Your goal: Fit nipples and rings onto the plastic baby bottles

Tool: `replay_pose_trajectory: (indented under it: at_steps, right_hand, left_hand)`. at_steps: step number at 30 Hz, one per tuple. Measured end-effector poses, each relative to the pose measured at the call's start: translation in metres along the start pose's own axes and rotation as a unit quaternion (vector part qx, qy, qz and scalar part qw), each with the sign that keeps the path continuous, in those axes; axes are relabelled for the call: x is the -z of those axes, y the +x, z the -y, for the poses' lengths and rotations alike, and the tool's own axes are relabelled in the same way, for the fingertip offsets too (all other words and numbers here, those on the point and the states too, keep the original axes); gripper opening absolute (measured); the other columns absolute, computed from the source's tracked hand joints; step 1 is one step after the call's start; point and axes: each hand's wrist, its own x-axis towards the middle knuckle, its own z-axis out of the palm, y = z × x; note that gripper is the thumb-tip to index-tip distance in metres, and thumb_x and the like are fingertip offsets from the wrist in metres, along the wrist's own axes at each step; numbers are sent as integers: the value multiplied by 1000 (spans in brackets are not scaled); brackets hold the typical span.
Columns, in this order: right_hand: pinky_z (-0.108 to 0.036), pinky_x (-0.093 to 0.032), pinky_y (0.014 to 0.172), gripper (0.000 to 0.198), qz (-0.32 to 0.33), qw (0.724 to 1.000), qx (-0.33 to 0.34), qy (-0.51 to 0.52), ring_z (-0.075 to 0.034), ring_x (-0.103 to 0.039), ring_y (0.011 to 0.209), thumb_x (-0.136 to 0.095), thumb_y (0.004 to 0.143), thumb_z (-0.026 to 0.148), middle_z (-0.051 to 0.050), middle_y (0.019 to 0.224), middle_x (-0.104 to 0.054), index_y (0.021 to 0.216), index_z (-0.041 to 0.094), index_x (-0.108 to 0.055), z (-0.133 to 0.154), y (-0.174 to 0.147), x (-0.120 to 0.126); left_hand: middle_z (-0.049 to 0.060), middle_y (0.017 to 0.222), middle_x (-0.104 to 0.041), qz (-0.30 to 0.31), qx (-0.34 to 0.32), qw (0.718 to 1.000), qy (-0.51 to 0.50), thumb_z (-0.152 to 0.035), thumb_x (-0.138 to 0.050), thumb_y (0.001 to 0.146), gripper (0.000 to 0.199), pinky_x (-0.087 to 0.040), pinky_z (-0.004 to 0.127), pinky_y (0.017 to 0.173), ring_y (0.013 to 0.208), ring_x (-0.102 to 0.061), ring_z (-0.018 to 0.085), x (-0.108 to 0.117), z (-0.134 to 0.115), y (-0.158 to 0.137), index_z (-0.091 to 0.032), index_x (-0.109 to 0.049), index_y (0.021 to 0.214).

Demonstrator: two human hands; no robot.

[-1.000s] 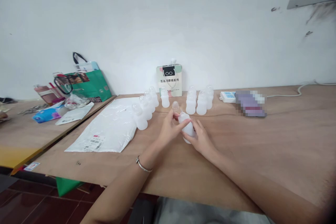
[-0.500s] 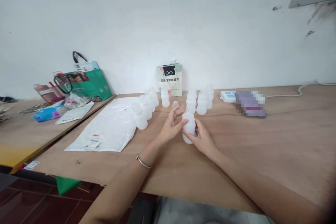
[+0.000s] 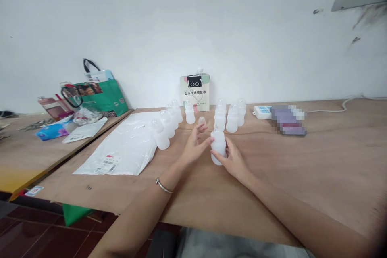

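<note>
A white, translucent baby bottle (image 3: 218,153) stands upright on the wooden table in front of me. My right hand (image 3: 232,157) is closed around its right side, with the thumb across the front. My left hand (image 3: 196,143) is on the other side, fingers spread and thumb tip at the bottle's upper left edge. Just behind those fingers is a small clear cap (image 3: 202,120) on the table. Several similar capped bottles (image 3: 162,140) form a slanting row at the left. More of them (image 3: 232,123) stand behind the held bottle, to its right.
A white plastic mailing bag (image 3: 121,141) lies flat on the left. A paper bag (image 3: 196,94) stands against the wall. To the right are a white power strip (image 3: 262,112) and a blurred purple object (image 3: 287,120). A green bag (image 3: 111,96) sits on the adjoining table.
Both hands keep nearly the same pose around the bottle. The left fingers have drawn slightly down and left, away from the bottle's top; the view has shifted a little.
</note>
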Motion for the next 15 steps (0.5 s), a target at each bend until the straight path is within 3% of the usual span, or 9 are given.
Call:
replay_pose_trajectory:
  at_steps: [5, 10, 15]
  right_hand:
    - [-41, -45, 83, 50, 0, 1000, -4, 1, -24, -54, 98, -59, 73, 39, -9, 108, -55, 117, 21, -43, 3, -1, 2]
    - [-40, -45, 84, 45, 24, 1000, 1, 7, -23, -53, 100, -59, 73, 37, -9, 109, -54, 114, 22, -47, 7, -3, 2]
    - [-37, -45, 82, 48, 78, 988, -39, 129, -21, -55, 97, -62, 72, 35, -7, 107, -57, 116, 23, -45, 13, -2, 4]
  left_hand:
    - [10, 127, -45, -27, 23, 999, -4, -41, -48, 82, 42, -36, 39, 95, 119, -42, 21, 4, -1, 0, -22, -40, 119]
    - [7, 116, -54, 19, 6, 1000, -21, -40, -63, 71, 39, -39, 36, 91, 108, -49, 21, -8, -10, -5, -21, -50, 103]
    - [7, 100, -61, 47, 23, 995, -85, -40, -61, 72, 34, -43, 33, 83, 90, -57, 18, -15, -13, -4, -16, -57, 95]
